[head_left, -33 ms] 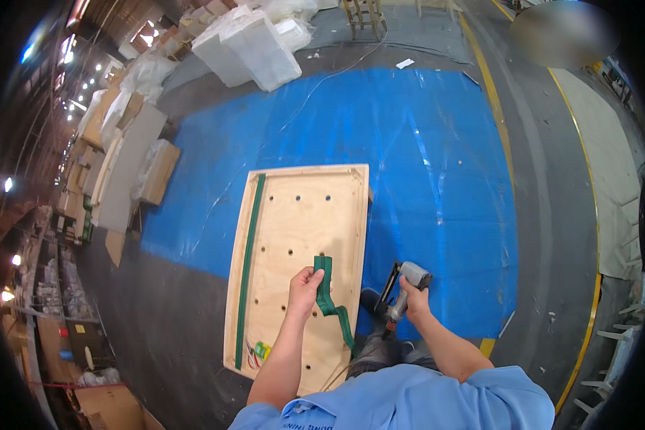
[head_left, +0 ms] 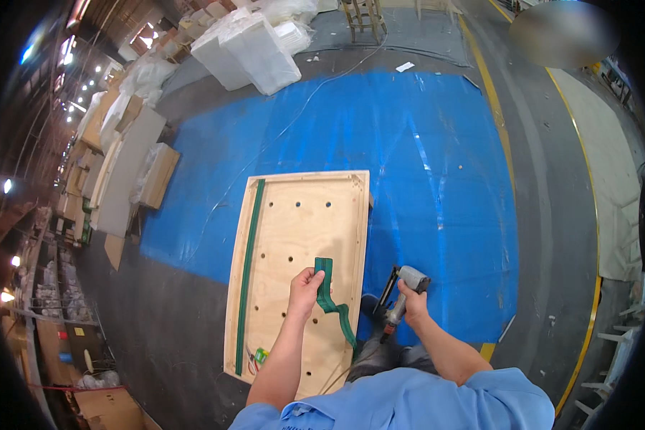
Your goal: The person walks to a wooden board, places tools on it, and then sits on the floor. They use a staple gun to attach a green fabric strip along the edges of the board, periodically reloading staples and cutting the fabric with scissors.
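Note:
My left hand is closed on a green webbing strap, pinching it near its upper end. The strap's tail hangs in a bend toward my body, over the right part of a pale wooden panel with raised edges and several round holes. A second green webbing strip lies straight along the panel's left side. Closed around the handle of a grey and black staple gun is my right hand, just right of the panel, above the blue mat. The staple gun's nose points left, not touching the panel.
On the panel's near left lies a small green and yellow object, partly behind my left forearm. A thin hose runs across the blue mat. White wrapped blocks stand far off; boards and boxes are stacked left.
The panel and mat sit slightly lower in the picture. The hose across the mat has shifted a little. Both hands keep their holds.

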A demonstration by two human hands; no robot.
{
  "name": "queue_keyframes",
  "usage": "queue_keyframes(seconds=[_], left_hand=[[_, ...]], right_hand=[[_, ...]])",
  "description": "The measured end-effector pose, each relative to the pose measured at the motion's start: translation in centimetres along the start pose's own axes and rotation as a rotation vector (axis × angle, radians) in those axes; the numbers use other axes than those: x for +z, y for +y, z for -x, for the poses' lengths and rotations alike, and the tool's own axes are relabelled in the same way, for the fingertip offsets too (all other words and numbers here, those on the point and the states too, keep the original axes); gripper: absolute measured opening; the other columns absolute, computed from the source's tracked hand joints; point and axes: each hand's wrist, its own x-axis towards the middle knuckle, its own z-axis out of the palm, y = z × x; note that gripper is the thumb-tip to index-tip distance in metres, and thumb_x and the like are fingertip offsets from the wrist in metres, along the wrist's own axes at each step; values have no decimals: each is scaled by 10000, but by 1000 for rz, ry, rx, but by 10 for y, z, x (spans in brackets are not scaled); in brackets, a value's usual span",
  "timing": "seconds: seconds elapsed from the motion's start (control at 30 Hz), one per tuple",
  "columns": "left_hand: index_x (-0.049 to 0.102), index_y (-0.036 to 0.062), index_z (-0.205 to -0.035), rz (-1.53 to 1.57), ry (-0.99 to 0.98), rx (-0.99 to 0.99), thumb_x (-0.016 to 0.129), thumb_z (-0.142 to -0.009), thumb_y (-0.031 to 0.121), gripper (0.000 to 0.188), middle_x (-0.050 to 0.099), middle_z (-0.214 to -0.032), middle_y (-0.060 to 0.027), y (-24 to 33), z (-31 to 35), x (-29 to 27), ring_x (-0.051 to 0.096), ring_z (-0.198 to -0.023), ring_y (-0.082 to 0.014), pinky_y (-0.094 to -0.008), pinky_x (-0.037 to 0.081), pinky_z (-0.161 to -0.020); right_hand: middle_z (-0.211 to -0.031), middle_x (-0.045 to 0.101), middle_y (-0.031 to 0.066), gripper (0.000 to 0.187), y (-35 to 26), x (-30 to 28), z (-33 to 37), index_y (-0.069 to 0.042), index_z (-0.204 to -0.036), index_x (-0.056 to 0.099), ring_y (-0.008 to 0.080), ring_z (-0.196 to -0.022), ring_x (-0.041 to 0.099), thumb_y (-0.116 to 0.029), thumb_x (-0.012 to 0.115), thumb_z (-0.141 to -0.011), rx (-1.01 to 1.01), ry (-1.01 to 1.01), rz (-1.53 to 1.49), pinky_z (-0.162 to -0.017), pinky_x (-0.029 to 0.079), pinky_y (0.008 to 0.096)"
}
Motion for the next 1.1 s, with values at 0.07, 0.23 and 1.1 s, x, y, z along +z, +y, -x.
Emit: queue_keyframes(seconds=[0.07,0.23,1.1], left_hand=[[645,6,-1080,-4,-34,7,604,-1043,97,107,728,-879,-85,13,-57,9,688,-698,-154,-296,578,-631],[646,16,-1088,6,30,-62,591,-1054,118,120,729,-884,-88,32,-143,2,672,-668,-147,-303,579,-607],[582,95,-1053,500,412,44,502,-1106,226,163,570,-880,-42,-8,-377,-88,566,-817,-188,-446,508,-939]], right_hand=[[-1243,679,71,522,-4,22,-40,-63,-1335,648,247,-1184,599,-210,848,-876,44,51,11,-1011,451,433],[-1037,648,26,398,-14,104,-121,-110,-1198,675,217,-804,594,-267,850,-876,128,17,73,-657,490,433],[-987,718,55,342,94,248,-433,-38,-1096,712,196,-882,658,-211,869,-846,486,-126,528,-778,522,378]])
